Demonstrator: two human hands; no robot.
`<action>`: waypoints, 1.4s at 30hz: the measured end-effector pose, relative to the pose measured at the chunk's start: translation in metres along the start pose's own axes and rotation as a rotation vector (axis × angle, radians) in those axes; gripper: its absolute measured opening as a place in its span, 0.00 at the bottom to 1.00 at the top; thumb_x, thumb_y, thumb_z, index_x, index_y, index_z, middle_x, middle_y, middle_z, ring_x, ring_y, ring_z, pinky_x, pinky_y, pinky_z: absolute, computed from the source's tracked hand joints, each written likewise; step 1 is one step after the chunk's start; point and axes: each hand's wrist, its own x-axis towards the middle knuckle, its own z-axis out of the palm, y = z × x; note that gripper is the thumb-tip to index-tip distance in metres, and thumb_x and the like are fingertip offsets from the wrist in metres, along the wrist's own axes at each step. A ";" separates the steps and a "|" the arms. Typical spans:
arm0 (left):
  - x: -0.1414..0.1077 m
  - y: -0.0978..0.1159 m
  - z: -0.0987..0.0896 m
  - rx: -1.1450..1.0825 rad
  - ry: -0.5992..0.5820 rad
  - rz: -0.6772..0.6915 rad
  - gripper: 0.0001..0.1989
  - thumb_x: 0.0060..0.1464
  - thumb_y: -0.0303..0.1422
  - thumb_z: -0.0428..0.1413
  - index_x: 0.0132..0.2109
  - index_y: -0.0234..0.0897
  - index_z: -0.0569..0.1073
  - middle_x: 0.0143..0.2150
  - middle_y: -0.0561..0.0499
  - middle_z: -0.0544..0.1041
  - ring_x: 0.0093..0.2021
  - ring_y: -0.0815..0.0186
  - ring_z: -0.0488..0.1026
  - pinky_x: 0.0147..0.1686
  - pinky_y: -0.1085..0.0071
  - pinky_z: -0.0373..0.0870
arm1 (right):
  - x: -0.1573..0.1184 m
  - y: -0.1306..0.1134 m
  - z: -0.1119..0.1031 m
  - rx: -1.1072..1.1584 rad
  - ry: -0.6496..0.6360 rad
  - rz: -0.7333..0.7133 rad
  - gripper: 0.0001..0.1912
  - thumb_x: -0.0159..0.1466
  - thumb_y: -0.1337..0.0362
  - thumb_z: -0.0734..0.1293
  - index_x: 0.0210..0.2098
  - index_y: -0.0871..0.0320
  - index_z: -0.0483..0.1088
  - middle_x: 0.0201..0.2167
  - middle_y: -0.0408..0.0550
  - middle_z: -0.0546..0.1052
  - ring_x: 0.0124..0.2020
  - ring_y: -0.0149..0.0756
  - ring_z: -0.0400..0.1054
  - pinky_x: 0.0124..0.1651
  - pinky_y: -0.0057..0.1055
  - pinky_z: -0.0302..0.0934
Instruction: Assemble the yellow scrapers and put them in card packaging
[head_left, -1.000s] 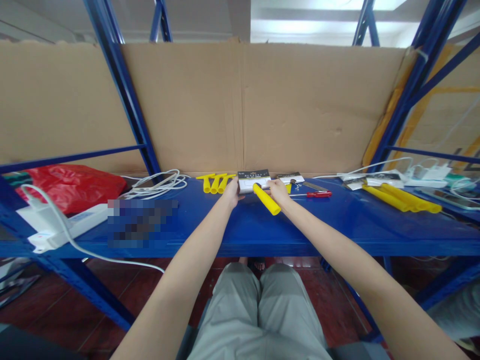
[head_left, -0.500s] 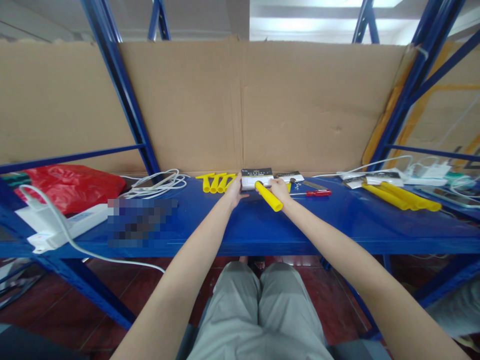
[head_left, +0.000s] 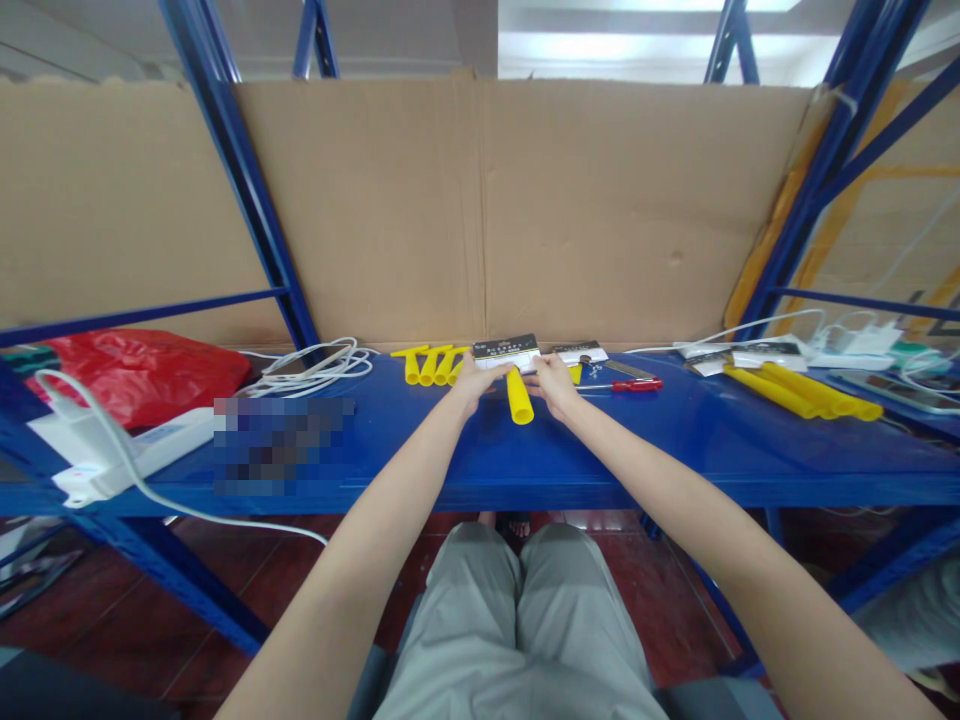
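Between my two hands is a black-and-white card package (head_left: 506, 353) with a yellow tube-shaped handle (head_left: 520, 398) pointing down toward me. My left hand (head_left: 472, 383) grips the package's left side, thumb across its lower edge. My right hand (head_left: 553, 383) pinches the right side beside the yellow handle. Several yellow T-shaped pieces (head_left: 427, 370) lie just left of my left hand. Right of my right hand are another card package (head_left: 583, 353), small metal parts and a red-handled screwdriver (head_left: 637, 385).
Packaged yellow-handled items (head_left: 802, 390) lie on the blue shelf (head_left: 675, 440) at the right, near a phone and white cables. A red bag (head_left: 150, 375), a power strip (head_left: 142, 455) and coiled white cable (head_left: 315, 370) are at the left. Cardboard (head_left: 600, 210) stands behind.
The yellow handle has swung from slanting right to pointing almost straight toward me. The package has shifted slightly left, and my left thumb now lies over its lower edge.
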 end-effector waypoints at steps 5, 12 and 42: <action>-0.007 0.006 0.002 0.053 0.042 0.042 0.34 0.42 0.23 0.67 0.55 0.40 0.65 0.50 0.43 0.78 0.52 0.57 0.74 0.50 0.58 0.71 | -0.003 -0.003 0.001 0.002 0.006 -0.022 0.07 0.67 0.67 0.59 0.32 0.53 0.57 0.28 0.40 0.73 0.25 0.28 0.72 0.27 0.25 0.70; -0.013 0.013 0.003 0.089 0.101 0.014 0.40 0.38 0.23 0.70 0.58 0.38 0.63 0.53 0.42 0.76 0.54 0.58 0.73 0.51 0.63 0.70 | -0.001 0.002 0.002 -0.024 0.054 -0.113 0.07 0.66 0.66 0.59 0.32 0.53 0.57 0.29 0.40 0.73 0.29 0.30 0.74 0.32 0.27 0.70; -0.013 0.005 0.010 0.037 -0.195 -0.004 0.51 0.46 0.17 0.63 0.69 0.38 0.44 0.34 0.52 0.77 0.20 0.75 0.67 0.24 0.77 0.66 | 0.002 -0.005 0.000 0.121 0.159 -0.087 0.09 0.68 0.69 0.59 0.31 0.54 0.55 0.24 0.35 0.67 0.25 0.28 0.75 0.28 0.23 0.72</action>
